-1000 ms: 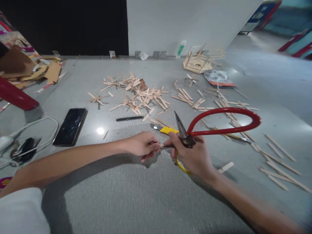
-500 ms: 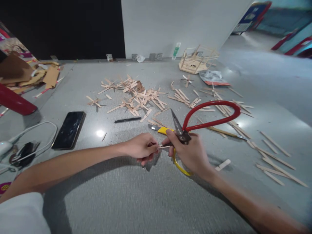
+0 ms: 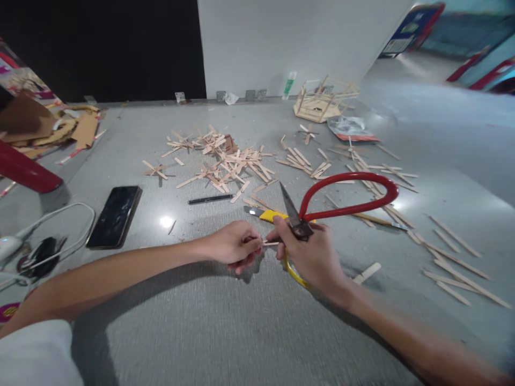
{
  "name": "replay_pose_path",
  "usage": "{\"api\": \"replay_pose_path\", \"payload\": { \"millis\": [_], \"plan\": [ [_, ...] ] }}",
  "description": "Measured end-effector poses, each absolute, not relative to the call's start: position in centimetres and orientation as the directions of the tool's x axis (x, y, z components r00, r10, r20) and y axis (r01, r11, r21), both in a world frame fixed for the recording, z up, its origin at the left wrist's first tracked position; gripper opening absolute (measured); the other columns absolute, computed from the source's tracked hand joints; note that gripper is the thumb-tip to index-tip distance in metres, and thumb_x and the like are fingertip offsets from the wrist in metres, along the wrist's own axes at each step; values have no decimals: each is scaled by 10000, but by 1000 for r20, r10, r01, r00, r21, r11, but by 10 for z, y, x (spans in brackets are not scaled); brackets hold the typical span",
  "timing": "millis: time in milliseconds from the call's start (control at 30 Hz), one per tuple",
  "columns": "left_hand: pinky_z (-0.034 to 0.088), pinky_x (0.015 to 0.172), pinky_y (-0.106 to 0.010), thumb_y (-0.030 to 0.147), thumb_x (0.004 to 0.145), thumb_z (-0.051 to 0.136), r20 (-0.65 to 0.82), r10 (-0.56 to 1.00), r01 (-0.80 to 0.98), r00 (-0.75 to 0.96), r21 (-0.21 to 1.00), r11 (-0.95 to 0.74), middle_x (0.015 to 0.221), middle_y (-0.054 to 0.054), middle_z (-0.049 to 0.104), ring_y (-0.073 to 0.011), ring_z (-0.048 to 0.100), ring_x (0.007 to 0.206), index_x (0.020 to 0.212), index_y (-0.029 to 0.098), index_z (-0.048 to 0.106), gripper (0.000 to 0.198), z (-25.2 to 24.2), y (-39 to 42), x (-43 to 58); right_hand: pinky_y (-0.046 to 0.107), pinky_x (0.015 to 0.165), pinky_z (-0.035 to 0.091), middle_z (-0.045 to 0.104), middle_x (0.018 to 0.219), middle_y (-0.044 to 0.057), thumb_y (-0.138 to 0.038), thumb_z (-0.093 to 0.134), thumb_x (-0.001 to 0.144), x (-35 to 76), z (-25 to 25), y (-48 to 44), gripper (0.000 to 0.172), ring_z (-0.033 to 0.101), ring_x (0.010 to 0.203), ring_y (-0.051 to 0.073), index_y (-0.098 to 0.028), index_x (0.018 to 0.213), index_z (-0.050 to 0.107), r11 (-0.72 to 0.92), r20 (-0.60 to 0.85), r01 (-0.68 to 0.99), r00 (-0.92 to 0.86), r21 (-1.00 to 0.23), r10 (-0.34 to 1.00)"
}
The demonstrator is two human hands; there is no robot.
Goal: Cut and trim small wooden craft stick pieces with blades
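Observation:
My left hand (image 3: 233, 245) pinches one end of a small thin wooden stick (image 3: 271, 243) just above the grey floor. My right hand (image 3: 311, 256) meets it from the right, its fingertips on the stick's other end, while its fingers stay wrapped round a pair of large scissors (image 3: 317, 209). The scissors have one big red loop handle sticking up to the right, a yellow loop under my palm, and dark blades pointing up and away. A yellow utility knife (image 3: 266, 214) lies on the floor just behind my hands.
Heaps of wooden craft sticks (image 3: 229, 161) cover the floor ahead and to the right. A stick-built frame (image 3: 322, 102) stands by the wall. A black phone (image 3: 115, 215), a black pen (image 3: 210, 199), white cable (image 3: 52, 214) and cardboard scraps (image 3: 48, 120) lie left.
The red scissor handle has swung slightly lower and leftward. Both hands have stayed together on the small stick; the view has shifted a little.

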State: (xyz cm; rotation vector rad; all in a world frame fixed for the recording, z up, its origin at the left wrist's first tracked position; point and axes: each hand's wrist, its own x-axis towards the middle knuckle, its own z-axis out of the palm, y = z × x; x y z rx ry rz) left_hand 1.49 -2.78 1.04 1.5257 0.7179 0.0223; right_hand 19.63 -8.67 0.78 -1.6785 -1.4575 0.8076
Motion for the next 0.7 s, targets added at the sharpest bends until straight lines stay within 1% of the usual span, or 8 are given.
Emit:
{"api": "replay_pose_path", "payload": {
  "millis": [100, 200, 300, 533, 700],
  "plan": [
    [345, 342, -154, 325, 1021, 461, -398, 448, 406, 801, 910, 83, 489, 39, 526, -80, 517, 348, 706, 157, 519, 362, 10, -29, 15, 272, 489, 468, 592, 409, -4, -555, 526, 953, 194, 7, -87, 530, 575, 378, 133, -205, 594, 698, 6, 92, 559, 126, -829, 988],
    [345, 335, -147, 308, 1013, 460, -395, 470, 399, 789, 912, 97, 525, 36, 536, -80, 535, 361, 714, 160, 503, 336, 7, -30, 15, 268, 461, 448, 580, 405, -8, -527, 547, 944, 193, 9, -87, 496, 560, 367, 130, -203, 597, 690, 30, 112, 569, 110, -822, 988],
    [354, 331, -144, 266, 1016, 434, -395, 484, 396, 781, 912, 106, 534, 39, 538, -78, 538, 363, 720, 158, 507, 322, 5, -31, 15, 260, 422, 431, 568, 401, -12, -513, 576, 928, 193, 11, -86, 461, 544, 351, 125, -194, 620, 703, 25, 88, 556, 88, -831, 992],
    [362, 345, -150, 235, 1022, 418, -384, 480, 405, 789, 912, 64, 458, 53, 490, -60, 486, 335, 626, 163, 486, 409, 17, -33, 16, 246, 338, 398, 544, 389, -19, -550, 598, 905, 198, 12, -78, 486, 484, 300, 111, -189, 589, 680, -3, 3, 504, 11, -864, 1000],
    [385, 357, -165, 221, 1006, 435, -415, 490, 440, 767, 895, 70, 498, 39, 515, -81, 537, 373, 636, 164, 492, 378, 19, -33, 17, 251, 385, 448, 538, 369, -20, -564, 647, 862, 201, 18, -72, 472, 497, 322, 117, -208, 553, 676, 3, -17, 497, -37, -868, 999]
  ]
}}
